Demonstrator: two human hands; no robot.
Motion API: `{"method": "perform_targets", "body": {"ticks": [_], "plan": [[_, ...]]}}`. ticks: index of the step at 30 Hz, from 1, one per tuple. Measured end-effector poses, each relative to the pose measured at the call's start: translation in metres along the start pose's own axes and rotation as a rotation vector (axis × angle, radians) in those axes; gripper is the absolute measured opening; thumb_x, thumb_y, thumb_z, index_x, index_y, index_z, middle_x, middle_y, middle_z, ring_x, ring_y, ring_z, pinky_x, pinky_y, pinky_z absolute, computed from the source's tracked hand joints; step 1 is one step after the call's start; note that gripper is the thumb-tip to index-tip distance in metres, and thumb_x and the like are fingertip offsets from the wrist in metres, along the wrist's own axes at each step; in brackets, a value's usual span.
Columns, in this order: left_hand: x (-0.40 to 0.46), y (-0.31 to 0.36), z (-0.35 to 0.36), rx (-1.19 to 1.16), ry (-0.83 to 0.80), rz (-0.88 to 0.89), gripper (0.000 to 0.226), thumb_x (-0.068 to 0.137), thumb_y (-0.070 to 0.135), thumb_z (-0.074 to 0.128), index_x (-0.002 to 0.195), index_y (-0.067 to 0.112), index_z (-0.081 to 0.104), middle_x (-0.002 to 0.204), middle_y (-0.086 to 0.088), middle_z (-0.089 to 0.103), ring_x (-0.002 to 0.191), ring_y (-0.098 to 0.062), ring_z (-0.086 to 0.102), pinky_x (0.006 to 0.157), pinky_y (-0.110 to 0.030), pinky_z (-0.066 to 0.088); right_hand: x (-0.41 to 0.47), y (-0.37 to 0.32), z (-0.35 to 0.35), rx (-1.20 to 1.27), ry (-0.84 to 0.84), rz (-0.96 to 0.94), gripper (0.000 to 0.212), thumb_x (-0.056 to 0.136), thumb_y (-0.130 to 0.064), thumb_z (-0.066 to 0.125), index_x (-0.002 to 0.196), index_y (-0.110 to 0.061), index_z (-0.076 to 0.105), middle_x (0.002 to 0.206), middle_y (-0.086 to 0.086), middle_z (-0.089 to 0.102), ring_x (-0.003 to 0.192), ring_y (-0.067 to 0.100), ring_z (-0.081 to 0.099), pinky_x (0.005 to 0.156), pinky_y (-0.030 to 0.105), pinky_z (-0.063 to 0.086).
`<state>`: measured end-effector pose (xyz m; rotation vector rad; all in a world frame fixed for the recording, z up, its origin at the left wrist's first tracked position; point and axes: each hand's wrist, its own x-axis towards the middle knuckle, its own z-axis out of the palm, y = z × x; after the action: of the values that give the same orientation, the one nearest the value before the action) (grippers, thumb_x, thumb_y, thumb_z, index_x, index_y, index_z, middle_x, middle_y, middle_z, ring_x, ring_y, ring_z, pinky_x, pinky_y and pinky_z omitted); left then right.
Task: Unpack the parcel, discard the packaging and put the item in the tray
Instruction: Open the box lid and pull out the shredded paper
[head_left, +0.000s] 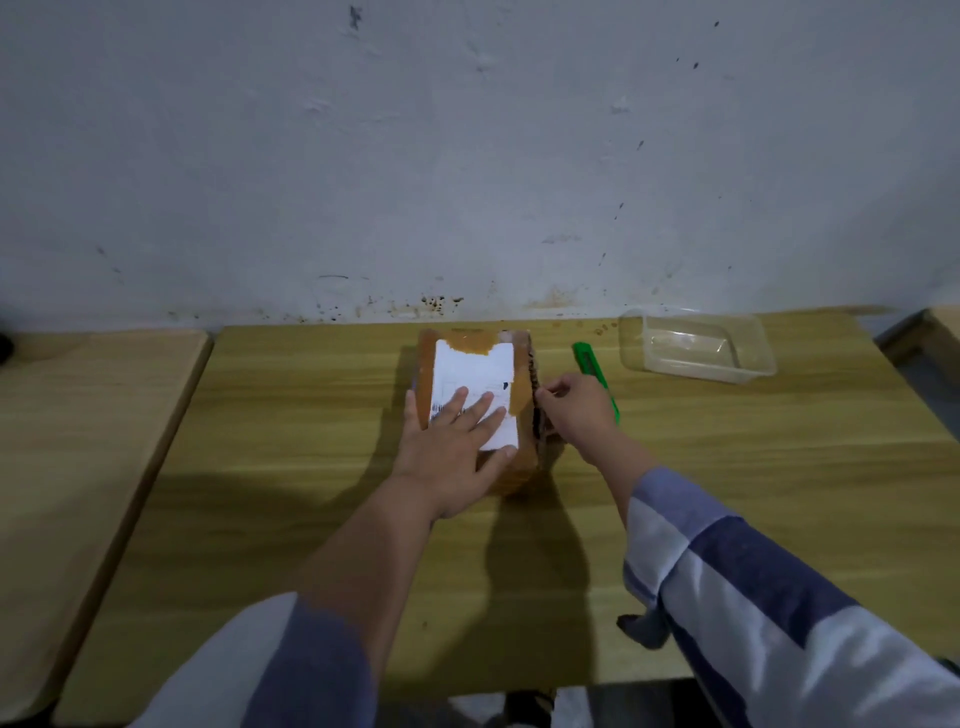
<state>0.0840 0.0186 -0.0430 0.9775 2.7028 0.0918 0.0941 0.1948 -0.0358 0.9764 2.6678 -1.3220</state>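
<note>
A brown cardboard parcel (467, 358) with a white shipping label on top lies in the middle of the wooden table. My left hand (457, 447) rests flat on its top with fingers spread, pressing it down. My right hand (576, 410) is at the parcel's right side edge, fingertips pinched at the cardboard there. A green utility knife (589, 364) lies on the table just right of the parcel, partly hidden behind my right hand. The clear plastic tray (753, 358) stands empty at the back right.
The wooden table (311, 467) ends at a white wall behind. A second, lighter table (78, 441) adjoins on the left across a narrow gap. Another table's corner (940, 332) shows at the far right.
</note>
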Motion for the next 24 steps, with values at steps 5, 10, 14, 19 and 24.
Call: {"method": "perform_targets", "body": {"ticks": [5,10,14,19,24], "plan": [[-0.016,-0.003,0.000,0.038,0.000,-0.083,0.062,0.095,0.061,0.012,0.152,0.036,0.008,0.161,0.012,-0.002,0.148,-0.013,-0.008,0.110,-0.065,-0.011,-0.055,-0.007,0.025,0.381,0.039,0.245,0.021,0.084,-0.011,0.059,0.069,-0.017,0.046,0.079,0.011,0.061,0.061,0.030,0.065,0.066,0.048,0.060],[-0.038,-0.017,0.003,0.027,-0.021,-0.140,0.062,0.095,0.061,0.013,0.151,0.036,0.008,0.161,0.009,-0.006,0.148,-0.016,-0.012,0.111,-0.063,-0.013,-0.089,-0.012,0.053,0.562,0.011,0.355,0.023,0.084,-0.010,0.061,0.075,-0.015,0.041,0.092,0.016,0.060,0.074,0.034,0.067,0.060,0.045,0.060],[-0.051,-0.027,0.011,-0.005,-0.022,-0.168,0.068,0.091,0.068,0.013,0.151,0.037,0.004,0.161,0.008,-0.011,0.147,-0.018,-0.018,0.112,-0.062,-0.011,-0.084,-0.011,0.052,0.181,0.100,0.191,0.048,0.077,-0.022,0.067,0.114,-0.016,0.038,0.119,0.013,0.049,0.104,0.034,0.054,0.089,0.044,0.050],[-0.053,-0.035,0.015,-0.006,0.002,-0.144,0.074,0.088,0.073,0.018,0.151,0.037,0.005,0.161,0.008,-0.009,0.147,-0.019,-0.017,0.113,-0.062,-0.008,-0.063,-0.014,0.026,-0.409,-0.097,-0.154,0.068,0.077,-0.033,0.062,0.139,-0.036,0.034,0.149,0.012,0.019,0.139,0.036,0.012,0.114,0.046,0.016],[-0.049,-0.042,0.011,0.036,-0.015,-0.112,0.071,0.089,0.070,0.018,0.151,0.038,0.005,0.161,0.008,-0.008,0.147,-0.019,-0.016,0.111,-0.063,-0.009,-0.048,-0.012,0.015,-0.518,-0.278,-0.186,0.056,0.078,-0.052,0.061,0.131,-0.051,0.044,0.160,-0.001,0.003,0.145,0.036,0.005,0.118,0.055,0.006]]}}
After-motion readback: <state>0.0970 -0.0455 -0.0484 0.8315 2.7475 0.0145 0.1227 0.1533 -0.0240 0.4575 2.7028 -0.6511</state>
